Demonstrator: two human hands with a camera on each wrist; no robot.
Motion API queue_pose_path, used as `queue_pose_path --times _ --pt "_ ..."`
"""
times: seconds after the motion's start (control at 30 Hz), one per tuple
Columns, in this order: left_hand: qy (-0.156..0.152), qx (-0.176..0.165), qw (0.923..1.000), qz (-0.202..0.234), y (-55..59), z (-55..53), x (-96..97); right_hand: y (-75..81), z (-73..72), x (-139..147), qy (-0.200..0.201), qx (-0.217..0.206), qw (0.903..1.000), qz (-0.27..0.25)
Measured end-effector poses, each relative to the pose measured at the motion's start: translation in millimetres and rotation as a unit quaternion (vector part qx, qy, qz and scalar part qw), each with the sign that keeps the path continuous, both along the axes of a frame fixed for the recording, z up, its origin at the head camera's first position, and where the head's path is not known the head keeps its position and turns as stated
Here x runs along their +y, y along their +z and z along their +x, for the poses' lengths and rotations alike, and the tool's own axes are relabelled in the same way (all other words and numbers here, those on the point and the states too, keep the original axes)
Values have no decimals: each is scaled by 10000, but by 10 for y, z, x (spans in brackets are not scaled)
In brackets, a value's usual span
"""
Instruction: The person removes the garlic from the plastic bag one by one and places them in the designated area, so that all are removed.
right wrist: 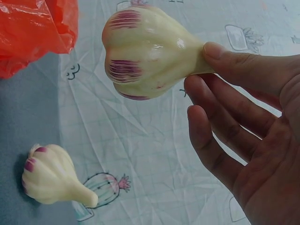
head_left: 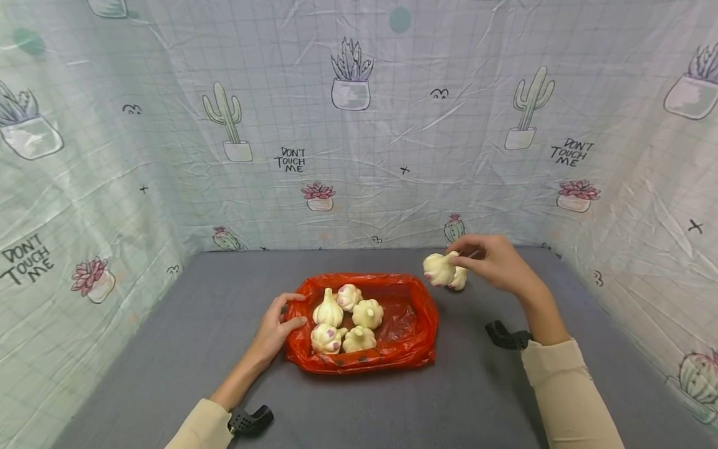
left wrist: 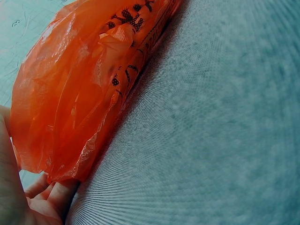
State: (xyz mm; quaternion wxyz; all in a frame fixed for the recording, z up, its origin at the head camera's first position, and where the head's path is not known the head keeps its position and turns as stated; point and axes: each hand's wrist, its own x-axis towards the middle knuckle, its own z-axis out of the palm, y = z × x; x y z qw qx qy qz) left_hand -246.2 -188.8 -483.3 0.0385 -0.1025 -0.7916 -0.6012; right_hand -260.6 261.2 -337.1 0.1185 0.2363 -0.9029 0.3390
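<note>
A garlic bulb (right wrist: pixel 147 54), cream with purple streaks, hangs in the air beyond the right end of a red plastic bag (head_left: pixel 364 365). My right hand (head_left: pixel 493 262) pinches its stem between thumb and fingertips. Another garlic bulb (right wrist: pixel 51 173) lies on the table beneath, partly hidden in the head view. The bag is spread open like a tray, with several garlic bulbs (head_left: pixel 328 310) gathered in its left half. At the bag's left end, my left hand (head_left: pixel 275 327) grips the edge with thumb and fingers; some of its fingers are hidden.
A grey table (head_left: pixel 224 293) carries everything. Behind it and at both sides hangs a pale curtain (head_left: pixel 404 199) printed with cacti and lettering. A black wrist strap (head_left: pixel 507 335) sticks out near the right forearm, and a similar strap (head_left: pixel 250 421) is at the left.
</note>
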Motion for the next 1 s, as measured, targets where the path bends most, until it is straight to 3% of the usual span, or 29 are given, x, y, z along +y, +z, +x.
queue_pose_path --times 0.57,1.0 --pt "89 58 9998 -139 5 -8 -1 15 -17 128 -149 146 9996 -182" --pt "40 -33 10000 9 -3 -10 7 1 -20 231 -251 284 9989 -265"
